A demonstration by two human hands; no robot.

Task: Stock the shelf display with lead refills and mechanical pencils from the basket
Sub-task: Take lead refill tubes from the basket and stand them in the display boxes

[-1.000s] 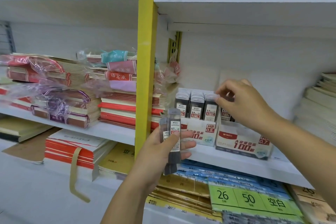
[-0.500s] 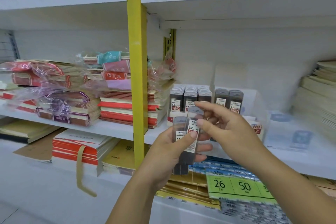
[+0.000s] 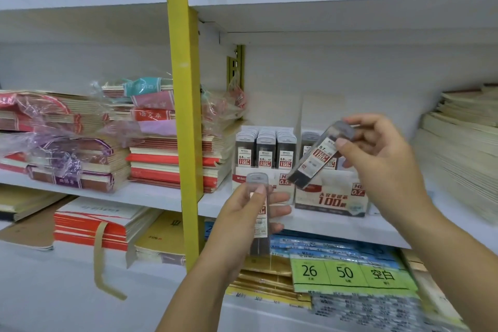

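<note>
Head view: the right hand (image 3: 382,164) has just lifted 1 lead refill case (image 3: 320,156) away from the left hand (image 3: 242,221). It now pinches the case between thumb and fingertips, tilted, right in front of the 0.7 display box (image 3: 331,198). The left hand's fingers stay curled round the remaining case (image 3: 257,179), lower down, before the shelf edge (image 3: 151,194). By my reckoning, the tilted case goes into that box next, beside the well-filled 0.5 box (image 3: 265,159). The basket is out of sight.
</note>
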